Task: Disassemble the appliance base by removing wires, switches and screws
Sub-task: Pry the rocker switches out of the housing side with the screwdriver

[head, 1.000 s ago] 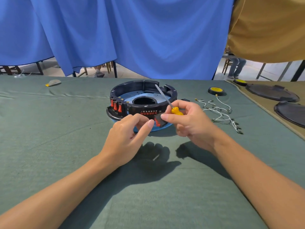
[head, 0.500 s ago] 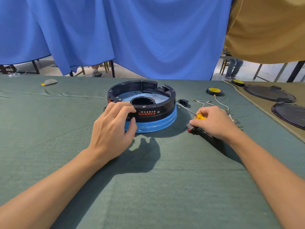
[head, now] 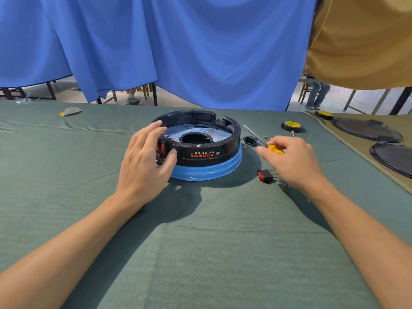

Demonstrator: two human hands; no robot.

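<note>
Right, the appliance base (head: 207, 152) sits on the desk (head: 200, 241), left hand (head: 145, 166) spread against its left wall by the seated red switches (head: 161, 148). Right of the base, the right hand (head: 292, 161) pinches a yellow screwdriver (head: 275, 150) near one freed switch (head: 265, 175). Next, likely: bring the tip across, lever another out.

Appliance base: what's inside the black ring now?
A pale plate with a round centre hole. Red switches sit in the wall, partly covered by the left hand; any wiring behind it cannot be seen.
</note>
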